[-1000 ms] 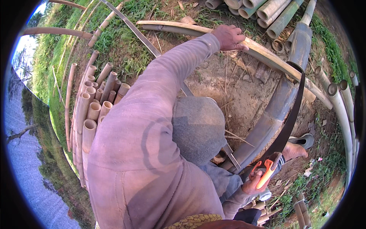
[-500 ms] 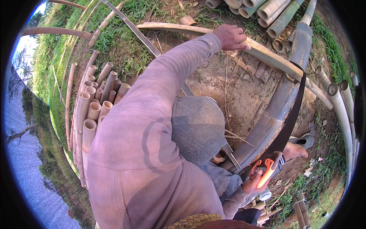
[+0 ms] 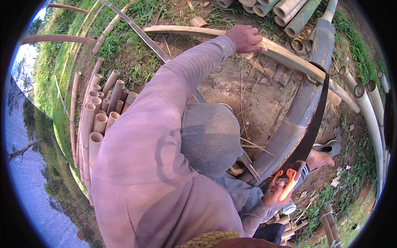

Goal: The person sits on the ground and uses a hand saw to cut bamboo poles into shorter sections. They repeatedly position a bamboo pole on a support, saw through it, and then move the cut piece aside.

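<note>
My left hand (image 3: 245, 39) is closed over a long pale bamboo pole (image 3: 285, 60), pressing on its top. The pole lies across a thick grey bamboo trunk (image 3: 285, 134) on the right. Nearer to me, my right hand (image 3: 274, 197) is wrapped round the orange handle (image 3: 291, 184) of a handsaw. The dark curved saw blade (image 3: 311, 138) reaches up to the pole just above the trunk, its far end touching or right beside it. From here I cannot tell how deep the teeth sit.
Cut bamboo tubes (image 3: 99, 122) stand bundled at the left. More poles (image 3: 295, 22) lie stacked at the top right, and several lean at the right edge (image 3: 368, 111). A long flat strip (image 3: 140, 33) crosses the ground. A bare foot (image 3: 319, 160) rests beside a grey shoe (image 3: 331, 148).
The whole view has shifted slightly, so things appear a little further left and up. My hands, the saw and the pole keep nearly the same places relative to each other.
</note>
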A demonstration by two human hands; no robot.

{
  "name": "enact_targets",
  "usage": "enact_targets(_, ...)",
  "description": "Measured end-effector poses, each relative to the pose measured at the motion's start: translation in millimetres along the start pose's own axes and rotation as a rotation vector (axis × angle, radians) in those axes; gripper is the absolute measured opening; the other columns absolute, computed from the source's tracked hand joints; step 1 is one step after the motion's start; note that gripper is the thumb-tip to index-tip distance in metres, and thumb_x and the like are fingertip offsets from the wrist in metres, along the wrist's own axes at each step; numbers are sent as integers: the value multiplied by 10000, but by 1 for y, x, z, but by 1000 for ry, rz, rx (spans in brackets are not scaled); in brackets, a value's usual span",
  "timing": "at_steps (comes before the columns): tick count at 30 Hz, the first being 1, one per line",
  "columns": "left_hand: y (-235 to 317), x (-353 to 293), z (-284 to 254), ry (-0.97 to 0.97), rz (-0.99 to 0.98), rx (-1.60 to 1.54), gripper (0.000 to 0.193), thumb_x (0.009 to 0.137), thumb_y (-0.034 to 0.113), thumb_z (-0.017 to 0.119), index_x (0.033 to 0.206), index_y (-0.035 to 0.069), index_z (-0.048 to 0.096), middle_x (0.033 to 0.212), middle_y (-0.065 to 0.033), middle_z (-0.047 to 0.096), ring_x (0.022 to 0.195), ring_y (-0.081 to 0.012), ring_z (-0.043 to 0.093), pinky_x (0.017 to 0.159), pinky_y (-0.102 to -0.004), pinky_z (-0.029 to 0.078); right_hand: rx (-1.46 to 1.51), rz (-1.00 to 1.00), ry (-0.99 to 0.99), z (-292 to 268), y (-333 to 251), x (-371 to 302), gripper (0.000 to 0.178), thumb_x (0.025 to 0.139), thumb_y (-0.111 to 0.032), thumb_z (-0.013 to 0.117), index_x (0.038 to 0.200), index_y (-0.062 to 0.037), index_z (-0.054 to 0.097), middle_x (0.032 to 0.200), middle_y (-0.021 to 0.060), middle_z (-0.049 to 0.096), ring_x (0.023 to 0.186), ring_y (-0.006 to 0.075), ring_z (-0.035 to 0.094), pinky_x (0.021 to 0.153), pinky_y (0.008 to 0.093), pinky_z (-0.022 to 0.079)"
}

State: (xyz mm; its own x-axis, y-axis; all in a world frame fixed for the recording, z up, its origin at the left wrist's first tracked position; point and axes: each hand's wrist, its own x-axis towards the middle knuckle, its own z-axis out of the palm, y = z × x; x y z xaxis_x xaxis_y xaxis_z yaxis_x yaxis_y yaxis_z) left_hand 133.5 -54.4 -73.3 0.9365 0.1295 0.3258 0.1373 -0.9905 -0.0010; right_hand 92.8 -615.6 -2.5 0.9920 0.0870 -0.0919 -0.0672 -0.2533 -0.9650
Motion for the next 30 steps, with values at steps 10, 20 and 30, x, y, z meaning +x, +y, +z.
enact_targets(10,5,3,-5,-52,23,68,600,1010,656,555,1311,161,709,1037,-24,613,997,-229,633,889,-425,536,-7,-105,-19,9,-19,-2,208,921,-64,710,1069,76,669,839,103,672,706,154,631,780,328,578)
enact_targets(20,5,0,6,-166,-158,-225,611,1022,631,567,1371,140,668,1278,-58,688,1060,-333,720,878,-475,580,-345,-349,-48,7,-31,-6,261,870,-104,756,1070,60,717,870,153,704,728,290,679,708,383,520)
enact_targets(30,-1,2,12,-127,-116,-242,625,1016,636,573,1366,125,661,1263,-65,702,1043,-345,728,868,-475,592,-323,-304,-85,0,-29,6,159,882,-85,733,977,38,700,766,66,642,642,145,605,607,303,469)
